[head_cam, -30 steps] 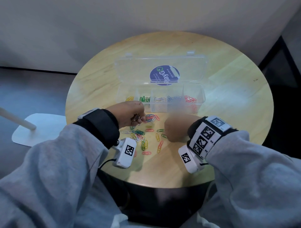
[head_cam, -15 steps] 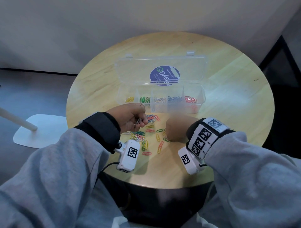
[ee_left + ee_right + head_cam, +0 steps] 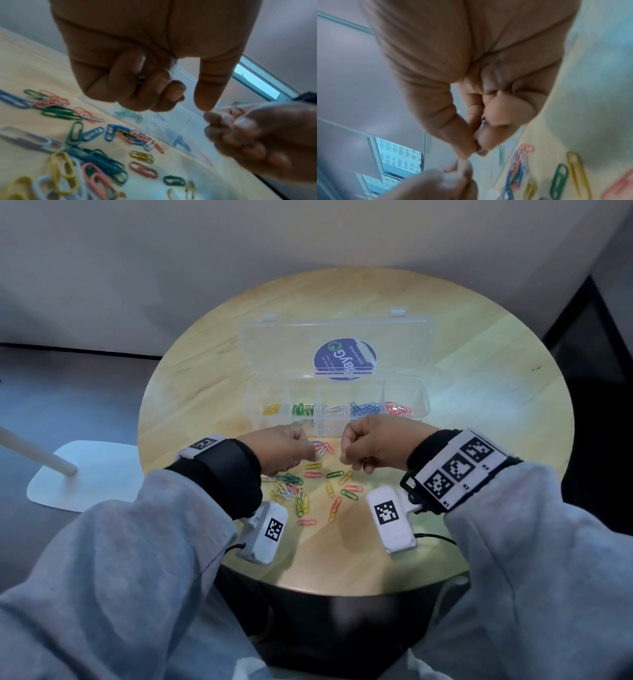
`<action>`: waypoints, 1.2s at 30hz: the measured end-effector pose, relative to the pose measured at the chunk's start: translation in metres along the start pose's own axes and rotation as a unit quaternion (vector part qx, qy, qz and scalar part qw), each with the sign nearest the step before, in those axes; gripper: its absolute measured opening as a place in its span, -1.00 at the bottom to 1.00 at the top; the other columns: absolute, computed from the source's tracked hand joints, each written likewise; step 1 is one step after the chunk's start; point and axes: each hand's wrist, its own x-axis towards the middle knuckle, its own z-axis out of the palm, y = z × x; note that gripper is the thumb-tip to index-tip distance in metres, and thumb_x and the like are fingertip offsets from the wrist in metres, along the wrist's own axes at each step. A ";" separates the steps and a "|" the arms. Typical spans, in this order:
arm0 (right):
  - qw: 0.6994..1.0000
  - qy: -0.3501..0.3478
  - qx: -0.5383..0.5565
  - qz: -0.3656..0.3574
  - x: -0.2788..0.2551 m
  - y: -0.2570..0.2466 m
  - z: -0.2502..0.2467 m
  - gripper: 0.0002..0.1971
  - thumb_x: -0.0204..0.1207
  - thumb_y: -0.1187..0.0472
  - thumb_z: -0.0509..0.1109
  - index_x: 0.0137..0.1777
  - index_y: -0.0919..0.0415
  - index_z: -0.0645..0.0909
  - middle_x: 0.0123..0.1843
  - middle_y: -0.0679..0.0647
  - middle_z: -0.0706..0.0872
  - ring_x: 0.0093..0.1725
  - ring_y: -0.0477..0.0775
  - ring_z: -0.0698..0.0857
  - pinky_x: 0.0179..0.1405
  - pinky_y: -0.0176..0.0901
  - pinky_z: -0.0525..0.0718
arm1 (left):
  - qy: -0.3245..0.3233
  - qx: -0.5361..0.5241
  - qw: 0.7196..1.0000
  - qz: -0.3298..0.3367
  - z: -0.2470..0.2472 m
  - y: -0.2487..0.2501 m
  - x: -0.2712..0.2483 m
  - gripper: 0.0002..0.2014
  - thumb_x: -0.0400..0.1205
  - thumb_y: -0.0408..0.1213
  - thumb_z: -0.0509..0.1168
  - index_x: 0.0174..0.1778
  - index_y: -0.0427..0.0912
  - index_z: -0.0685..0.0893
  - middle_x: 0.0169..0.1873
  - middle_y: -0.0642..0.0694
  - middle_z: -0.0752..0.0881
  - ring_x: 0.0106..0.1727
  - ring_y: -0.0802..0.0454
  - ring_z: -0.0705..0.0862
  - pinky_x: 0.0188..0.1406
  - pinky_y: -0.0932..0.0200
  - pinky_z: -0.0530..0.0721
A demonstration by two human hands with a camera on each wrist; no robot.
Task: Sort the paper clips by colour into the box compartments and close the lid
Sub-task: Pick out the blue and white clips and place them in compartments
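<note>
Mostly loose, mixed-colour paper clips (image 3: 308,491) outside box (image 3: 337,424)

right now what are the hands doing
Left hand: curled, pinching a white clip.
Right hand: curled, pinching something thin; cannot tell what.

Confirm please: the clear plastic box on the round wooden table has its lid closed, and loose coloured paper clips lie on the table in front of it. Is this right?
Not quite. The lid of the clear plastic box is open, swung back behind the compartments, as the head view shows. The rest holds: loose coloured paper clips lie on the round wooden table in front of it.
</note>
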 end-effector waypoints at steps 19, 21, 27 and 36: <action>0.992 0.001 0.130 0.008 0.002 -0.001 -0.003 -0.76 0.60 0.45 0.14 -0.23 0.23 0.53 -0.38 0.10 0.62 -0.59 -0.12 0.56 -0.70 -0.40 0.48 | 0.039 0.384 0.921 -0.049 0.026 -0.010 0.007 -0.84 0.40 -0.14 0.47 -0.32 -0.09 0.64 -0.36 -0.03 0.61 -0.33 -0.02 0.53 -0.47 0.24 0.38; 0.992 0.001 0.129 0.008 0.002 -0.002 -0.003 -0.76 0.61 0.45 0.13 -0.23 0.22 0.52 -0.36 0.10 0.62 -0.59 -0.12 0.57 -0.69 -0.40 0.48 | 0.040 0.376 0.925 -0.043 0.028 -0.010 0.008 -0.90 0.41 -0.18 0.45 -0.27 -0.08 0.66 -0.30 -0.04 0.64 -0.28 -0.03 0.56 -0.41 0.24 0.42; 0.992 0.015 0.125 0.005 0.000 -0.002 -0.004 -0.77 0.61 0.43 0.15 -0.22 0.22 0.53 -0.35 0.10 0.64 -0.55 -0.09 0.57 -0.67 -0.38 0.50 | 0.045 0.372 0.926 -0.045 0.029 -0.011 0.008 -0.92 0.41 -0.25 0.41 -0.35 -0.08 0.62 -0.34 -0.04 0.60 -0.31 -0.03 0.52 -0.48 0.27 0.36; 0.988 0.023 0.151 0.009 -0.004 -0.007 -0.005 -0.82 0.62 0.39 0.16 -0.20 0.26 0.51 -0.35 0.14 0.62 -0.50 -0.02 0.57 -0.65 -0.37 0.54 | 0.027 0.180 0.983 -0.015 0.012 -0.008 -0.002 -0.77 0.47 -0.28 0.37 -0.48 -0.07 0.51 -0.49 0.00 0.53 -0.46 0.07 0.44 -0.45 0.30 0.40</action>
